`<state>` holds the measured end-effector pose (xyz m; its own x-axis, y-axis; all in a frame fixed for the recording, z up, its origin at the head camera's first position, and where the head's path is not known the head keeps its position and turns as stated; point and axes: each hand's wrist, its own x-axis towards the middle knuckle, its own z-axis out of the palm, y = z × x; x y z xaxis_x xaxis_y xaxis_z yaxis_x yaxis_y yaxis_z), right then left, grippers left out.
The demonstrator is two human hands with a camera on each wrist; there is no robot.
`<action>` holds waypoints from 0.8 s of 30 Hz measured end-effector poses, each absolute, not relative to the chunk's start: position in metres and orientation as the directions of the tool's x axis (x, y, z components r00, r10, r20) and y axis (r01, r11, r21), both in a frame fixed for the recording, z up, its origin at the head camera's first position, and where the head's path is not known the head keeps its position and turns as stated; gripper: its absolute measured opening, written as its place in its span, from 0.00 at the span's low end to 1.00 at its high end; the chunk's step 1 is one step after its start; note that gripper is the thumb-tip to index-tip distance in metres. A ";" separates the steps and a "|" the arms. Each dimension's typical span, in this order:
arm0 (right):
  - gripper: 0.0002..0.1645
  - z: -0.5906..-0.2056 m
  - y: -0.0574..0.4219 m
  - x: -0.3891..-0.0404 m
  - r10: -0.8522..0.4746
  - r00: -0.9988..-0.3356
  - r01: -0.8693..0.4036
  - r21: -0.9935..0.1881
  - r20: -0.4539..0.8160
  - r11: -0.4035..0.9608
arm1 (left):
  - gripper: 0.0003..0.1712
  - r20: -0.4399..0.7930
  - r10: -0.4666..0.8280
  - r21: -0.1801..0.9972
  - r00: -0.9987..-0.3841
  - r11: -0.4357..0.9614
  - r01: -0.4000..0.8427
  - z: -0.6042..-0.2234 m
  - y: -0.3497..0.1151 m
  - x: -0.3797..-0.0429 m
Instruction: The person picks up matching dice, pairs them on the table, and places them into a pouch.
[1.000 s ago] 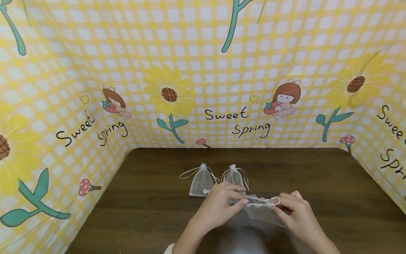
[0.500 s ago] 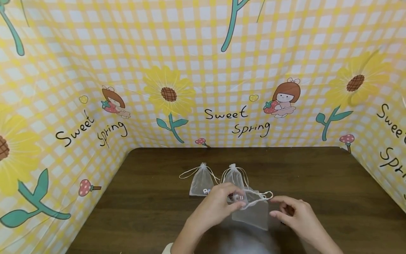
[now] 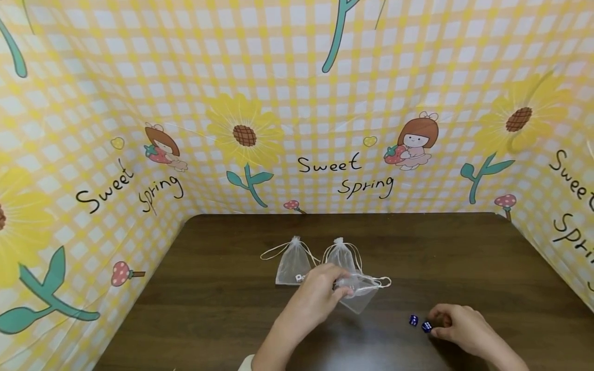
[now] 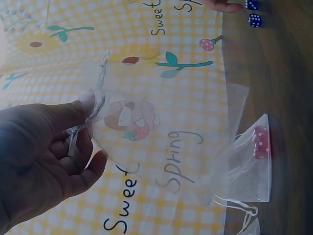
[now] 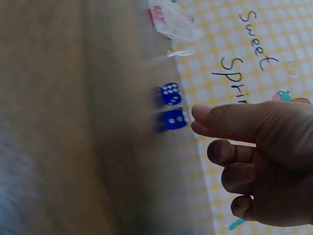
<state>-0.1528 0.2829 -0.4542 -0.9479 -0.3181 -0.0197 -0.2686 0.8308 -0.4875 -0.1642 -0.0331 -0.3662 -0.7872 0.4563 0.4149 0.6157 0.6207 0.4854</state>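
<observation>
My left hand (image 3: pixel 319 289) pinches a sheer white drawstring bag (image 3: pixel 359 303) near its gathered mouth; the left wrist view shows thumb and fingers on its cord. The cord's loop sticks out to the right. At the right, two blue dice with white pips lie on the table, a nearer die (image 3: pixel 426 326) and another die (image 3: pixel 413 320) beside it. My right hand (image 3: pixel 464 325) is right at the nearer die, holding nothing; in the right wrist view a small gap parts its fingertips from the die (image 5: pixel 175 118).
Behind my left hand stand two tied sheer bags, a left bag (image 3: pixel 292 260) with white dice (image 3: pixel 299 278) and a right bag (image 3: pixel 341 253). A red die (image 4: pixel 261 143) shows through one bag in the left wrist view. Yellow checked cloth (image 3: pixel 325 113) walls the dark table (image 3: pixel 223 309).
My right hand has left the bag's cord and moved right and down to the blue dice, which now show. The bag hangs from my left hand alone, drawn slightly to the left.
</observation>
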 end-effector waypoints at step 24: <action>0.13 -0.427 0.264 -0.152 -0.212 -0.939 -0.298 -0.332 0.271 0.895 | 0.12 0.409 0.473 0.466 -0.780 0.627 0.624 -0.368 -0.025 -0.162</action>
<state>-0.1518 0.2643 -0.4273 -0.9390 -0.2121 0.2708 -0.2978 0.8952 -0.3315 -0.1625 -0.0249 -0.3684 -0.7804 0.4725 0.4095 0.6242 0.6271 0.4660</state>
